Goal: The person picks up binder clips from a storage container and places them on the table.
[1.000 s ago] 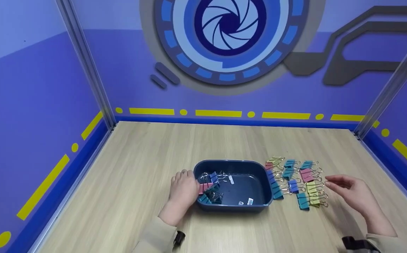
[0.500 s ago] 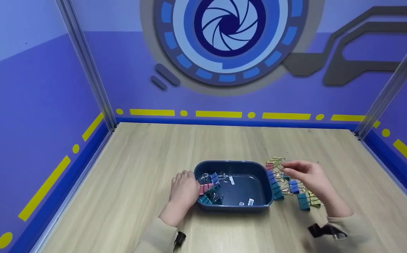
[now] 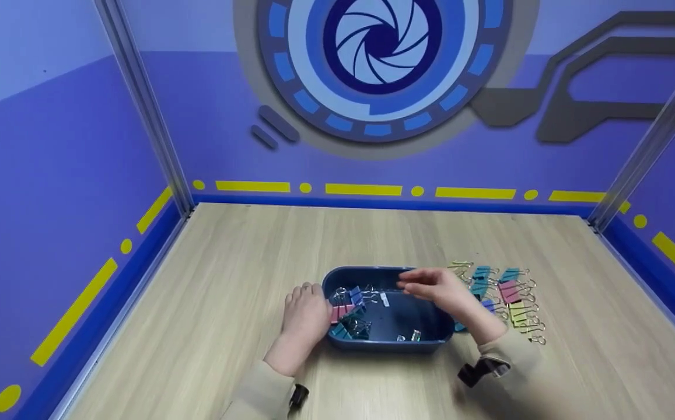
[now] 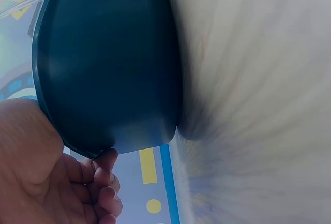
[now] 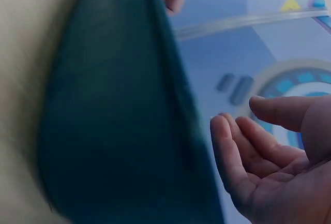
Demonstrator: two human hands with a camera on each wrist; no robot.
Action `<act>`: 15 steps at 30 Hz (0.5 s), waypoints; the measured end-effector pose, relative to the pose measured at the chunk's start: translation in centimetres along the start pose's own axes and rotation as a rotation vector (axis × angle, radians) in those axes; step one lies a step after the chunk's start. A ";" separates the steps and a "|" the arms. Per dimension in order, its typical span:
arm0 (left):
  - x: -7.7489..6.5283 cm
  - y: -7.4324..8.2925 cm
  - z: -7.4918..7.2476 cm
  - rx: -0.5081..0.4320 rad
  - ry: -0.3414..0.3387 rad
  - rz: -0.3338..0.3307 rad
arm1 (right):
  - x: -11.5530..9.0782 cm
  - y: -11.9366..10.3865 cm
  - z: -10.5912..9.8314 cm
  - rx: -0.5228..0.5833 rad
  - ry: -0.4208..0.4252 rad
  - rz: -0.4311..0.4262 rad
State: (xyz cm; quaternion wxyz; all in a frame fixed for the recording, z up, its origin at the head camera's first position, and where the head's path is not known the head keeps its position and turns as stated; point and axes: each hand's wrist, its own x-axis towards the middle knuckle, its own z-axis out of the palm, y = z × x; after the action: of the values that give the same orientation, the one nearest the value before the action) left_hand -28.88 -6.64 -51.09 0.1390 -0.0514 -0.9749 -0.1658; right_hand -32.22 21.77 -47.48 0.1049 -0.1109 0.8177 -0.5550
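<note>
A dark blue plastic box [image 3: 384, 346] sits on the table, holding several binder clips [image 3: 343, 314] in pink, blue and teal at its left end. My left hand [image 3: 307, 312] grips the box's left rim; in the left wrist view its fingers [image 4: 107, 176] curl at the edge. My right hand [image 3: 439, 287] hovers above the box's right side. Thumb and fingers stand apart there with nothing between them, as the right wrist view of the hand [image 5: 274, 167] shows. Small white labels [image 3: 385, 300] lie on the box floor.
More binder clips, teal, pink, yellow and blue [image 3: 509, 291], lie in loose columns on the wooden table [image 3: 244, 251] right of the box, partly hidden by the right forearm. Blue printed panels [image 3: 290, 157] enclose the table at the back and sides.
My right hand has swept left from beside the far-right clips, across the clips, to over the box. The left hand and the clips in the box have stayed put.
</note>
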 end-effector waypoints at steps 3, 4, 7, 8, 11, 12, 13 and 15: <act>-0.1 0.0 0.0 0.011 0.003 0.010 | 0.9 0.2 1.1 0.031 -0.039 0.029; -0.2 0.0 0.0 0.014 0.005 0.013 | 1.2 0.3 1.4 0.038 -0.049 0.036; -0.2 0.0 0.0 0.026 0.013 0.021 | 2.0 0.4 2.3 0.057 -0.081 0.042; -0.2 0.0 0.0 0.027 0.014 0.021 | 2.3 0.4 2.6 0.055 -0.090 0.039; -0.1 0.0 -0.1 0.031 0.014 0.020 | 2.9 0.4 3.3 0.050 -0.113 0.038; -0.1 0.0 -0.1 0.032 0.014 0.019 | 3.1 0.4 3.5 0.046 -0.119 0.039; -0.1 0.0 -0.1 0.031 0.013 0.019 | 3.3 0.4 3.7 0.040 -0.126 0.040; -0.1 0.0 0.0 0.032 0.011 0.017 | 3.6 0.4 4.1 0.015 -0.130 0.045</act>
State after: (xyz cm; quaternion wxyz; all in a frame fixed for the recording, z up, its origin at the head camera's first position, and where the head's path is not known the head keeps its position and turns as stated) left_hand -28.82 -6.65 -51.09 0.1466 -0.0565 -0.9762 -0.1495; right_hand -34.44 17.18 -49.49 0.1711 -0.1275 0.8073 -0.5503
